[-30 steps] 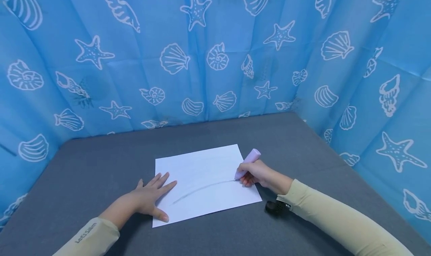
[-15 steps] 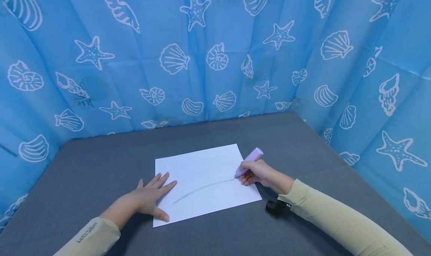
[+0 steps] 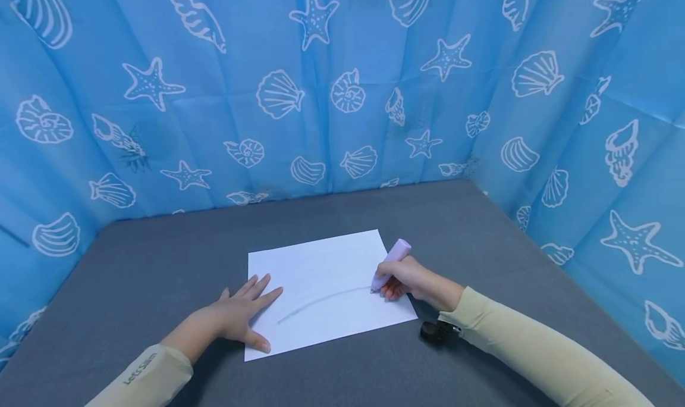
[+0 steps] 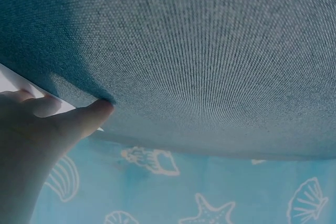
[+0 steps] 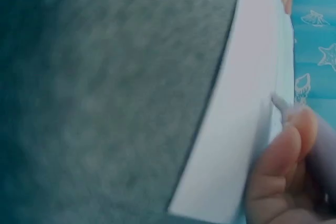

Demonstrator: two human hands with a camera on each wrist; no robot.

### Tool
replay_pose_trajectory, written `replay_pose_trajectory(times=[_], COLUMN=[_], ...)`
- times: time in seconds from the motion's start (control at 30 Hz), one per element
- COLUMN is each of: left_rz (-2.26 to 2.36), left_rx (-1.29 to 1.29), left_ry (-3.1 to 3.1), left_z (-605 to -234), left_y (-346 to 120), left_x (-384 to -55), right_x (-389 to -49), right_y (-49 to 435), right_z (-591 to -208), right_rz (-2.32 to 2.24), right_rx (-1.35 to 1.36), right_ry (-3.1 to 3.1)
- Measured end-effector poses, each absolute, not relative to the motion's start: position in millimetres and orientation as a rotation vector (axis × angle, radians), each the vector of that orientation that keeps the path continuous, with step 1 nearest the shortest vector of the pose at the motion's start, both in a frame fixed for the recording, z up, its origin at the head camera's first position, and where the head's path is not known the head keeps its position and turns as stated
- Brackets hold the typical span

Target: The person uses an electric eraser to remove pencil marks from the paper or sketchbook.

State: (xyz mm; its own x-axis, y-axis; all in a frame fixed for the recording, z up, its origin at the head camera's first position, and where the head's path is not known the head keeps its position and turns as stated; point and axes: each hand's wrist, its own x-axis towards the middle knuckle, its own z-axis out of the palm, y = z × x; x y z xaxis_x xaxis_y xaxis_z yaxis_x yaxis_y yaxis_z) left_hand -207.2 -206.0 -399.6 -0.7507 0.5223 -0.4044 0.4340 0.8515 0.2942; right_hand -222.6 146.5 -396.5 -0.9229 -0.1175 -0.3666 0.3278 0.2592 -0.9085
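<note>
Head view: right hand [image 3: 404, 278] is gripping a pen [image 3: 396, 253], its long axis slanting, tip pointing down-left at the paper [image 3: 316, 270]; left hand [image 3: 235, 315] is resting spread on it.

The right hand [image 3: 407, 278], gripping a lilac pen [image 3: 393, 263], has shifted slightly toward the wearer. The pen's tip, half a second ago just beyond the right end of the curved gray line [image 3: 321, 299], now sits just on its near side; whether it touches the paper [image 3: 316, 267] is hard to tell.
</note>
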Motion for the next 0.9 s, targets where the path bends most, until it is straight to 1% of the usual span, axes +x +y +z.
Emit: replay_pose_trajectory(times=[0.27, 0.67, 0.9], left_rz=[0.256, 0.245, 0.245], left_rx=[0.709, 0.694, 0.687], left_ry=[2.547, 2.549, 2.541], left_z=[-398.6, -398.7, -400.8], left_y=[-205.1, -205.4, -205.9], left_x=[-205.7, -206.4, -207.2], right_x=[-225.1, -224.8, -225.8], right_y=[148.6, 149.3, 154.2], right_z=[-398.1, -398.0, -399.6], right_rz=[-1.697, -1.699, -1.794], right_rx=[0.231, 0.197, 0.203], right_ry=[2.160, 2.137, 2.025])
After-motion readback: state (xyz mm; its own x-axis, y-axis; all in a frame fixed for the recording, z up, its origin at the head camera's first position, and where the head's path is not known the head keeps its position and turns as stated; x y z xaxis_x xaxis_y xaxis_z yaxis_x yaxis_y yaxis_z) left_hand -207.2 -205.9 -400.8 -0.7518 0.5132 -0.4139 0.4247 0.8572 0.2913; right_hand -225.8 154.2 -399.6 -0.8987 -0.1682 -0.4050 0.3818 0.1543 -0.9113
